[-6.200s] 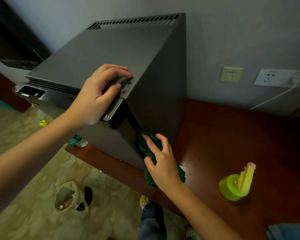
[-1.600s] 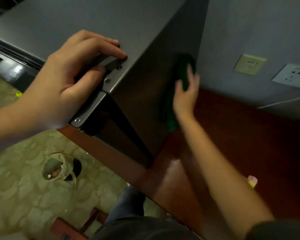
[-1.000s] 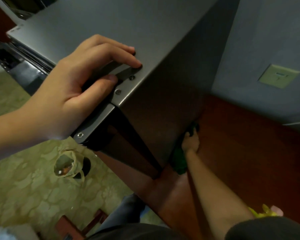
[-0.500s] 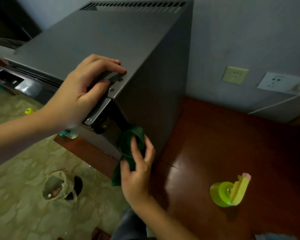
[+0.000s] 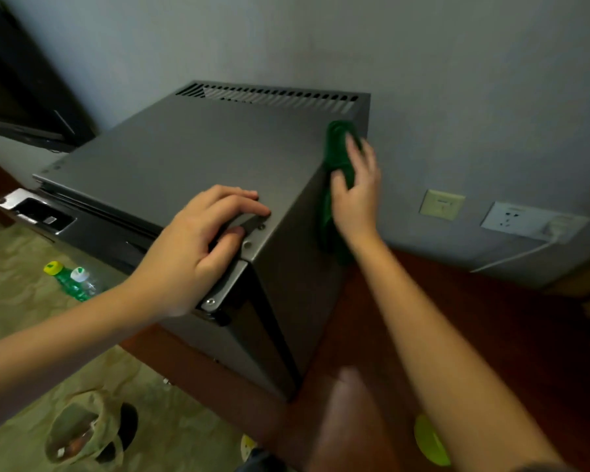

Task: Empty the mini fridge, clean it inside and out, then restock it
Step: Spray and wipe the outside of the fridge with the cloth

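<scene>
Fridge (image 5: 184,158): grey cabinet standing on a red-brown worktop (image 5: 508,335), centre of frame, back against the wall. A row of vent slots (image 5: 269,97) runs along the rear edge of its top. The door, at the left of the frame, sits slightly proud of the cabinet, with a gap showing at the hinge corner.

Left hand (image 5: 198,247): set on the near corner of the fridge top. Its fingers curl over the hinge plate and its thumb is tucked against the plate edge below, so it grips that corner.

Right hand (image 5: 355,195): fingers straight and laid flat, pressing a green cloth (image 5: 338,144) against the fridge's right side, high up and close to the rear top corner. The cloth shows above the fingertips and hangs down below the palm along the side panel.

Floor (image 5: 14,267), left of frame: two bottles (image 5: 69,277), one yellow-capped and one white-capped, lying just beside the door. A tan bag (image 5: 82,430) stands open at lower left; its contents are unclear.

Wall, right of frame: a switch (image 5: 441,204) and beside it a socket (image 5: 511,218) with a white plug and cable. A yellow-green item (image 5: 430,441) lies on the worktop at the lower right, partly hidden by the forearm. A dark screen (image 5: 21,97) occupies the upper left.
</scene>
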The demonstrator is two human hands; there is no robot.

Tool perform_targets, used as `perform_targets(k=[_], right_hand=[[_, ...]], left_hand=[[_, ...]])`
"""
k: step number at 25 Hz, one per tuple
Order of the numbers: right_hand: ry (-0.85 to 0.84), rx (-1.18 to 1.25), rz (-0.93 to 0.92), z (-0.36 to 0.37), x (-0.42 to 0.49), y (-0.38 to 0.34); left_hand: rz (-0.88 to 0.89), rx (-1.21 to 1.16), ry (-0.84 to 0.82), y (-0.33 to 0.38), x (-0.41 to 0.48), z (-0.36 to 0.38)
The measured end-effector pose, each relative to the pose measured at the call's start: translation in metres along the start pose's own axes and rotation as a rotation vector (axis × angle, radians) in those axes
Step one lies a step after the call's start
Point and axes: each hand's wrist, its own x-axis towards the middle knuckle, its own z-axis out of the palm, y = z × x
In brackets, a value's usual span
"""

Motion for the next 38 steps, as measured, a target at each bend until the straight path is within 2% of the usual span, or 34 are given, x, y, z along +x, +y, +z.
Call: perform_targets(k=[2,4,6,8,11,13,16,18,19,21,22,24,26,28,30,33,38], right_hand=[[-0.092,-0.044,0.234,-0.003,0.047,0.036],[-0.194,-0.036,0.449,-0.006,0.057,0.06],[-0.245,0.031,0.582,-0.01,0.025,0.066],[-0.282,0.209,0.671,-0.03,-0.033,0.055],[-0.339,0.434,0.844,-0.078,-0.094,0.026],[-0.296,0.488,0.836,-0.116,-0.116,0.007],[-0.181,0.645,0.841,-0.171,-0.144,-0.023],[-0.116,0.699,0.901,-0.199,-0.16,-0.036],[-0.075,0.701,0.924,-0.213,-0.167,-0.038],[0.016,0.683,0.937,-0.24,-0.182,-0.04],[0.059,0.682,0.941,-0.254,-0.189,-0.041],[0.142,0.681,0.987,-0.278,-0.204,-0.037],[0.191,0.674,1.044,-0.293,-0.222,-0.035],[0.213,0.655,1.094,-0.298,-0.238,-0.032],[0.239,0.647,1.139,-0.296,-0.252,-0.026],[0.266,0.653,1.197,-0.29,-0.264,-0.021],[0.235,0.634,1.211,-0.284,-0.269,-0.018]], left_hand=[[0.003,0.01,-0.001,-0.001,0.0,-0.001],[0.007,0.016,0.004,-0.003,0.0,0.0],[-0.008,0.003,0.002,-0.006,-0.002,-0.001],[-0.008,-0.004,-0.015,-0.005,-0.002,-0.004],[0.026,0.24,-0.163,0.005,0.005,-0.017],[0.04,0.284,-0.173,0.024,0.006,-0.023],[0.218,-0.055,0.018,0.082,-0.01,0.011],[0.326,-0.294,0.018,0.117,-0.024,0.065],[0.307,-0.392,-0.003,0.127,-0.029,0.098],[0.134,-0.521,-0.054,0.125,-0.032,0.167],[0.029,-0.525,-0.127,0.113,-0.032,0.202],[-0.124,-0.393,-0.411,0.087,-0.036,0.263],[-0.138,-0.291,-0.634,0.072,-0.048,0.308],[-0.118,-0.308,-0.73,0.072,-0.061,0.338],[-0.091,-0.338,-0.769,0.078,-0.07,0.363],[-0.128,-0.417,-0.733,0.084,-0.076,0.391],[-0.28,-0.744,-0.606,0.088,-0.086,0.418]])
